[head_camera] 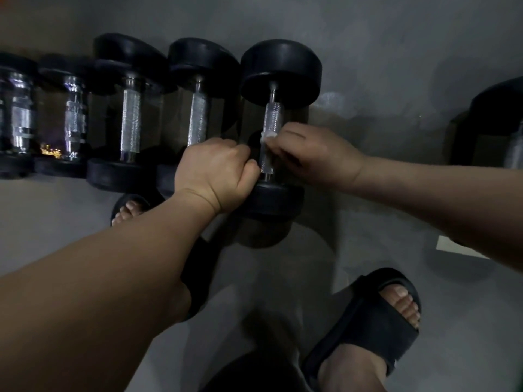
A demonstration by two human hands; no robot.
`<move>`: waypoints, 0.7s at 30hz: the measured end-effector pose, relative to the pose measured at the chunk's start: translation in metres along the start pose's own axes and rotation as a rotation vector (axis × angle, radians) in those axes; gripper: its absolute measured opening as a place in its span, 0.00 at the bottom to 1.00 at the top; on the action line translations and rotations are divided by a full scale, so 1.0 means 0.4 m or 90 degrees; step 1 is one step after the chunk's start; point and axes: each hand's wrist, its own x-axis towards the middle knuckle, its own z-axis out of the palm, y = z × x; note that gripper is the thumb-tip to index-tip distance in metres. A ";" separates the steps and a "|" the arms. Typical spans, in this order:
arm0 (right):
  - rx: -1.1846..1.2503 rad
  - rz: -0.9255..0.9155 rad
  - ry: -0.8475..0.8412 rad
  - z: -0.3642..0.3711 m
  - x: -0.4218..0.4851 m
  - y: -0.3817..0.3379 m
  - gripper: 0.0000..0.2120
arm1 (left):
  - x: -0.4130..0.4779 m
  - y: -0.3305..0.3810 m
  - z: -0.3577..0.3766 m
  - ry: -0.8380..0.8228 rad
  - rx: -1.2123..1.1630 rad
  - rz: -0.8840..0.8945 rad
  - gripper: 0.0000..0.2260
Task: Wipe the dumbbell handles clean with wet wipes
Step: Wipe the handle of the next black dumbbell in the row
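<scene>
Nearest the camera, two feet in black slides [368,323] stand on the grey floor [283,278]. A pale flat sheet [452,246] lies on the floor, partly under the right forearm.

The left forearm reaches in from the lower left. The left hand [215,171] is knuckles-up and rests on the near head of the dumbbell [280,66]. Its fingers [246,154] are clenched and lie against the left side of the handle's [273,114] near end. Whether they grasp the bar or anything else cannot be told.

The right forearm comes in from the right, its wrist bent toward the bar. The right hand's [314,154] fingers [278,144] pinch a small white wipe [268,134] against the knurled handle about halfway along. The wipe sits on the bar just above the fingertips.

The dumbbell lies on the floor, with its handle running away from the person and its far head beyond both hands. To its left is a row [130,123] of four more dumbbells, lying the same way. Well apart on the right edge, another one [495,114] is partly in view.
</scene>
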 end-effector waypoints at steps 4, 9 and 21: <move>-0.069 0.185 0.110 -0.006 0.055 0.060 0.11 | -0.001 0.000 -0.002 0.000 0.001 -0.003 0.21; 0.002 0.114 0.035 0.009 0.010 0.007 0.11 | 0.000 0.001 -0.002 0.002 -0.013 -0.004 0.18; 0.044 -0.050 -0.128 -0.030 0.017 0.028 0.11 | -0.002 0.001 -0.002 0.003 -0.010 0.001 0.22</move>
